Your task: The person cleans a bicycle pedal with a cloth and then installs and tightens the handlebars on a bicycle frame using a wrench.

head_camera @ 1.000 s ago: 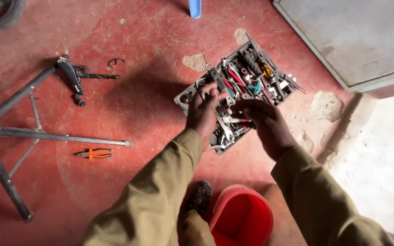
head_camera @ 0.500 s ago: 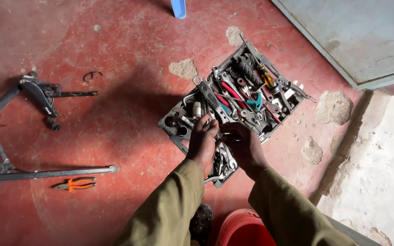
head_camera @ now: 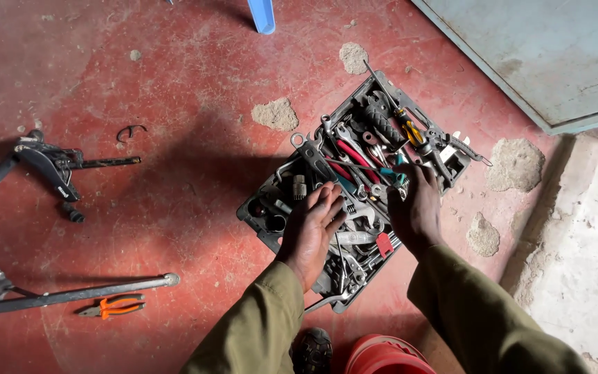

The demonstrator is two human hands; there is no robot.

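- both hands are down in the tool tray (head_camera: 268,228), a black tray crammed with spanners, pliers and screwdrivers, lying on the red floor (head_camera: 174,90).
- left hand (head_camera: 311,232) lies flat on the tray's near half, fingers together and stretched out, resting on the spanners (head_camera: 354,239); it pinches nothing.
- right hand (head_camera: 415,208) reaches into the far half by the teal-handled tool (head_camera: 390,174); its fingertips are buried among the tools (i cannot tell whether they grip anything).
- the step looks like sorting through the tools by feel and eye.
- the next move calls for parting the tangled layers carefully, as handles overlap.
- away from the tray: orange pliers (head_camera: 111,305) beside a metal stand (head_camera: 50,298), and a red bucket (head_camera: 382,354) by the feet.
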